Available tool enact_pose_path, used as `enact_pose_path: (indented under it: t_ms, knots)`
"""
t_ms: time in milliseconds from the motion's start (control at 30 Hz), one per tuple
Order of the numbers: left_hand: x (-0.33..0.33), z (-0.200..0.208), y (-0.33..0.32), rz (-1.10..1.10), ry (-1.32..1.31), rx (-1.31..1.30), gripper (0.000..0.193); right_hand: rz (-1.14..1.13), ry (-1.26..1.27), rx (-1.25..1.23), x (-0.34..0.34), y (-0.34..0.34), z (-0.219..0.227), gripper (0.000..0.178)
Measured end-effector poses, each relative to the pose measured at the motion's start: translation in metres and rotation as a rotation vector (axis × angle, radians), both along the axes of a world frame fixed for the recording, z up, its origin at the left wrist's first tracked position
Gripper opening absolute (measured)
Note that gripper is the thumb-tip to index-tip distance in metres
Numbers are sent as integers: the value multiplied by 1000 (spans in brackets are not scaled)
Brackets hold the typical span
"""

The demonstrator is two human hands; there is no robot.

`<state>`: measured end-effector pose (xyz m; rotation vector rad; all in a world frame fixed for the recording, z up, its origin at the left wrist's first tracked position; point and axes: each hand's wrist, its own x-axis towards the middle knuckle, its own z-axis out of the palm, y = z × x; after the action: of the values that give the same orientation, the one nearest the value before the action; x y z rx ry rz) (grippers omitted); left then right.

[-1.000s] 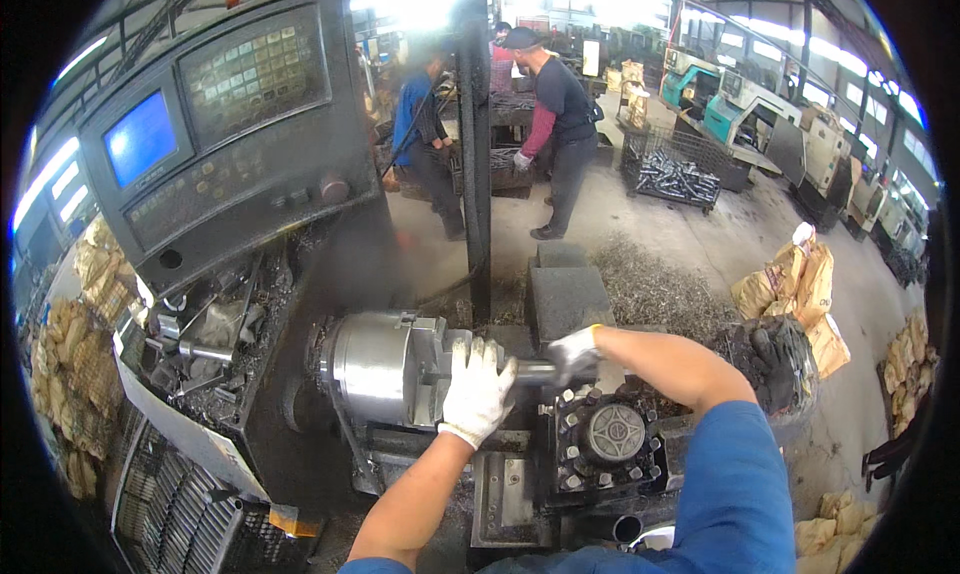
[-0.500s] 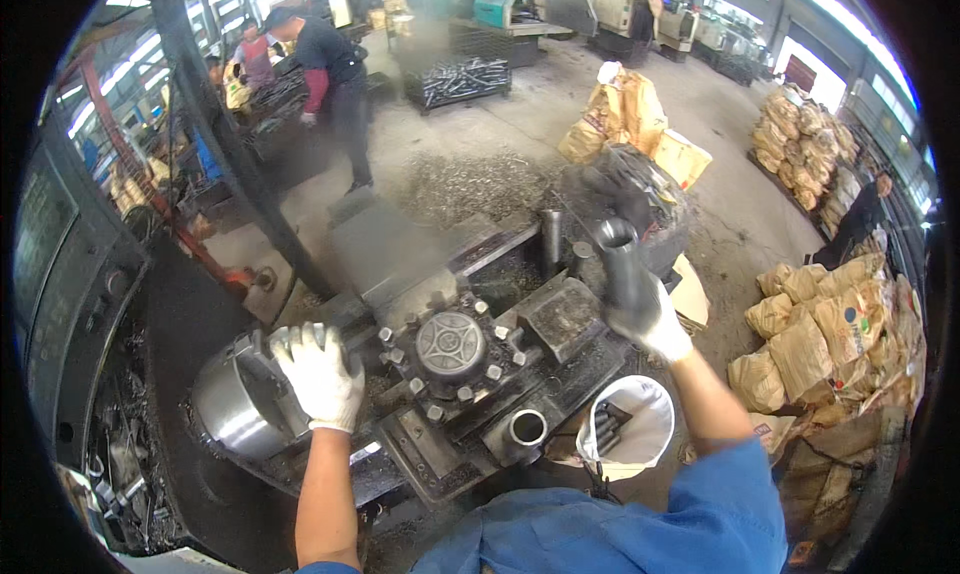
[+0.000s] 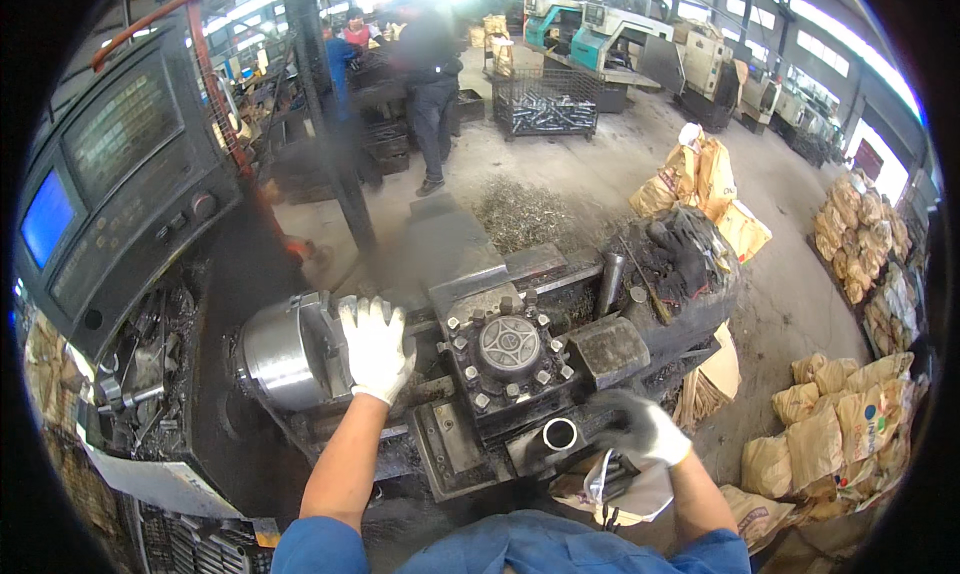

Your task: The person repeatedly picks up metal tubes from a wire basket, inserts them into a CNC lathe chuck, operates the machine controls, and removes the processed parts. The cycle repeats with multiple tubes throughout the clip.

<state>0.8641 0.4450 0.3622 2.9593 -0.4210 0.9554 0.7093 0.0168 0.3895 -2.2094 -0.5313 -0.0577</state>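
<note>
Chuck [image 3: 285, 352] of the lathe sits just left of the tool turret [image 3: 508, 352], a bright steel drum lying on its side. Your left hand [image 3: 375, 346], in a white glove, rests flat on the chuck's face with its fingers spread, clamped on nothing. Your right hand [image 3: 640, 426], in a soiled glove, is curled round a short steel tube [image 3: 558, 435] at the near right corner of the turret; its open end faces up at you. A crumpled white bag [image 3: 615, 484] lies just below that hand. Left of the chuck stands the control panel [image 3: 110, 184] with its blue screen. Behind the turret, dark gloves [image 3: 675, 259] are heaped on the machine's far end, and yellow sacks [image 3: 700, 179] sit on the floor beyond. People stand at a bench well behind the chuck.
</note>
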Motion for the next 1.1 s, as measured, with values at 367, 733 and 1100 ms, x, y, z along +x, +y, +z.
enact_pose_path:
  t_ms: [367,733,1100]
  knots:
    - [-79,-2,13,-82,-169,-196,64,446,-199,92,64,95,128,52]
    - [-305,-154,66,840,-204,-1682,35,373,-294,-1124,311,192,55,23]
    - [-424,-206,182,948,-662,-2171,69,725,47,-806,357,175,-30,48]
